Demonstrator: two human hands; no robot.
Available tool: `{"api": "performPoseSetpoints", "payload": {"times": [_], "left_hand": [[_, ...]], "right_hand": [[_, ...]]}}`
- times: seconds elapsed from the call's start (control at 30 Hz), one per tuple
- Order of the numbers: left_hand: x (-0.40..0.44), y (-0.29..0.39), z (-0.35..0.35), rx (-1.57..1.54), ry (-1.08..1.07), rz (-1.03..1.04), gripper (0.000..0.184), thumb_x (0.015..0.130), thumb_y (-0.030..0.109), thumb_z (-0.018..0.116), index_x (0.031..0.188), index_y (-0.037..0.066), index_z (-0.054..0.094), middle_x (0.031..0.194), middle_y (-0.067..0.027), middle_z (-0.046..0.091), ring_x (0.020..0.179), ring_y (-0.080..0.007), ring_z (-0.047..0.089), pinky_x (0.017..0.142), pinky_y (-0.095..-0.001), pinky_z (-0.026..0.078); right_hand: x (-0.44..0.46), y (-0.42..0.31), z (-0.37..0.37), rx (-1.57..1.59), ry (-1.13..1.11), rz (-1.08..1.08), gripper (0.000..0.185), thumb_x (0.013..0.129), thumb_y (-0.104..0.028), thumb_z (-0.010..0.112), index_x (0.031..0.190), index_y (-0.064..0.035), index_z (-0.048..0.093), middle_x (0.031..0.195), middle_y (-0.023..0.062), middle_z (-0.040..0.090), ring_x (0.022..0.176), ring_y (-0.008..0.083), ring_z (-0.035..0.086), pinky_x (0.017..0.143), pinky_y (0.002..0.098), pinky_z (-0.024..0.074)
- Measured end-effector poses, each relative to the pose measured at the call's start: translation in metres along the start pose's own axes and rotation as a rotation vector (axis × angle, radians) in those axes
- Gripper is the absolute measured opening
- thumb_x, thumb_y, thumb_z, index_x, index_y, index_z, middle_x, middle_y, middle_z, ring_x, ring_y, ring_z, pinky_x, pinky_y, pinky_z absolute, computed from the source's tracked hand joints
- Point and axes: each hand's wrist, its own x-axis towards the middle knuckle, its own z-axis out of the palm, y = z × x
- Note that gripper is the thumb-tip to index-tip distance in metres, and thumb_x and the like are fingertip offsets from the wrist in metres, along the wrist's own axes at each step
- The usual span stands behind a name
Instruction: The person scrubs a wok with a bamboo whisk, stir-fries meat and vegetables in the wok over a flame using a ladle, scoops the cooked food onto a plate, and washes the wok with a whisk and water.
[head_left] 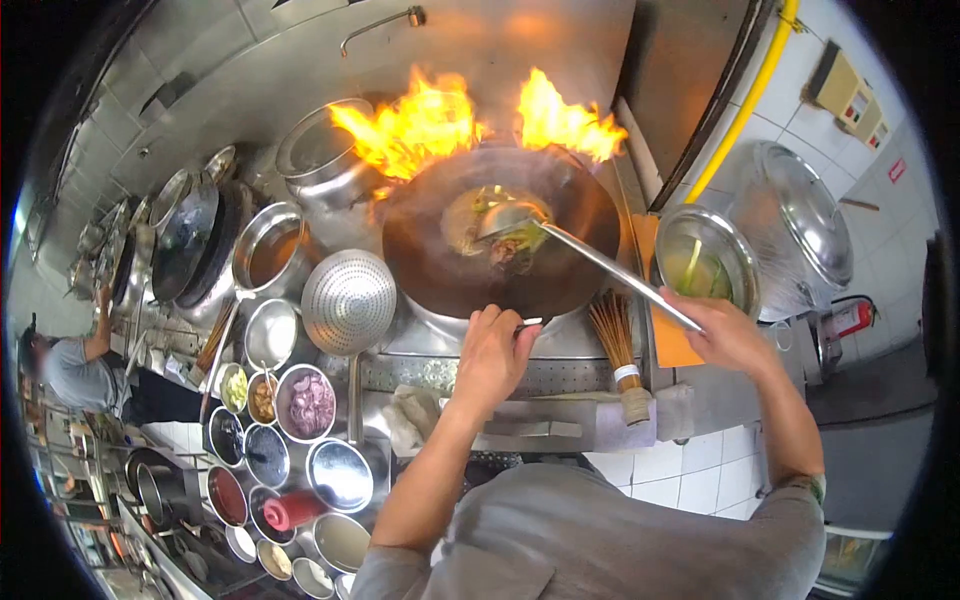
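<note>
My right hand is closed round the long handle of a metal ladle. The ladle's bowl is tilted inside the dark wok, over brown pieces of food and some green bits. At the wok's near edge, my left hand is curled closed against the rim. A short pale piece sticks out past its thumb; I cannot make out what it is. My left fingertips are partly hidden.
Tall flames rise behind the wok. A perforated strainer lies to its left, near a bowl of sliced purple onions. On the right are a bamboo brush and a pot. Another person stands far left.
</note>
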Motion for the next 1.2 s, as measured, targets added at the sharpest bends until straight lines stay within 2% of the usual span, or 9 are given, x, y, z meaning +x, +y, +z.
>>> {"api": "performPoseSetpoints", "payload": {"times": [0.1,0.4,0.5,0.6,0.83,0.93,1.03,1.07,1.2], "left_hand": [[-0.002,-0.001,0.004,0.021,0.01,0.014,0.017,0.089,0.014,0.073,0.087,0.0,0.063,0.084,-0.0168,0.056,0.081,-0.0359,0.053,0.072,-0.0446,0.043],[-0.001,0.013,-0.001,0.025,-0.01,0.003,0.019,0.088,0.014,0.073,0.083,0.001,0.06,0.082,-0.0168,0.055,0.079,-0.038,0.053,0.073,-0.0479,0.044],[0.003,0.02,-0.008,0.018,-0.008,-0.003,0.018,0.088,0.013,0.073,0.082,0.001,0.06,0.082,-0.017,0.055,0.079,-0.0385,0.053,0.073,-0.0485,0.044],[-0.002,0.013,0.005,0.039,0.003,0.025,0.019,0.09,0.014,0.072,0.085,0.001,0.06,0.082,-0.0177,0.056,0.079,-0.0383,0.052,0.071,-0.0472,0.043],[-0.001,0.025,0.014,0.029,0.015,-0.02,0.02,0.091,0.017,0.072,0.088,0.0,0.061,0.082,-0.0169,0.056,0.08,-0.0372,0.053,0.072,-0.0468,0.043],[0.005,0.027,0.011,0.03,0.002,-0.058,0.02,0.091,0.018,0.072,0.088,0.0,0.062,0.082,-0.0164,0.056,0.08,-0.037,0.053,0.073,-0.0467,0.043],[0.007,0.034,0.01,0.007,-0.01,-0.09,0.02,0.09,0.018,0.072,0.087,0.0,0.064,0.083,-0.0162,0.057,0.082,-0.0373,0.055,0.074,-0.0467,0.044],[0.007,0.034,0.01,0.006,-0.009,-0.09,0.02,0.09,0.018,0.072,0.087,0.0,0.064,0.083,-0.0163,0.057,0.083,-0.0375,0.055,0.075,-0.0468,0.045],[0.008,0.038,-0.007,-0.036,-0.101,-0.148,0.025,0.088,0.02,0.075,0.102,0.001,0.067,0.094,-0.0168,0.061,0.092,-0.0377,0.058,0.082,-0.0466,0.047]], "right_hand": [[-0.002,-0.008,-0.01,0.13,-0.114,0.091,0.072,0.084,0.0,0.056,0.152,-0.0173,0.044,0.117,0.0251,0.066,0.103,0.043,0.065,0.091,0.0485,0.0515],[0.034,-0.009,0.022,0.13,-0.006,0.195,0.067,0.085,-0.004,0.057,0.15,-0.0147,0.046,0.115,0.0273,0.066,0.102,0.0433,0.064,0.092,0.0486,0.0505],[0.027,0.004,0.02,0.153,0.089,0.047,0.065,0.088,-0.006,0.057,0.151,-0.0179,0.046,0.115,0.0236,0.067,0.098,0.0393,0.067,0.087,0.0465,0.0511],[0.044,-0.023,0.014,0.205,0.04,0.311,0.067,0.085,-0.005,0.057,0.15,-0.0123,0.046,0.118,0.0277,0.066,0.105,0.0429,0.064,0.094,0.0474,0.05],[0.072,-0.002,0.041,0.262,0.172,0.212,0.064,0.085,-0.008,0.061,0.148,-0.007,0.048,0.122,0.0242,0.065,0.101,0.039,0.067,0.093,0.0444,0.0512],[0.091,-0.007,0.027,0.382,0.168,0.235,0.063,0.09,-0.008,0.063,0.15,-0.0059,0.044,0.113,0.0171,0.066,0.088,0.0263,0.068,0.08,0.0377,0.0555],[0.111,-0.026,-0.004,0.822,0.174,0.226,0.066,0.095,-0.007,0.061,0.155,-0.0058,0.034,0.097,0.0087,0.061,0.078,0.0139,0.062,0.065,0.0288,0.0544],[0.106,-0.039,-0.011,0.972,0.2,0.197,0.066,0.099,-0.008,0.058,0.157,-0.0064,0.028,0.089,0.0037,0.055,0.064,0.0084,0.057,0.05,0.0244,0.0476],[0.112,-0.047,0.002,0.976,0.197,0.192,0.058,0.098,-0.006,0.058,0.152,-0.005,0.034,0.08,0.0018,0.053,0.047,0.0074,0.047,0.039,0.0255,0.0394]]}}
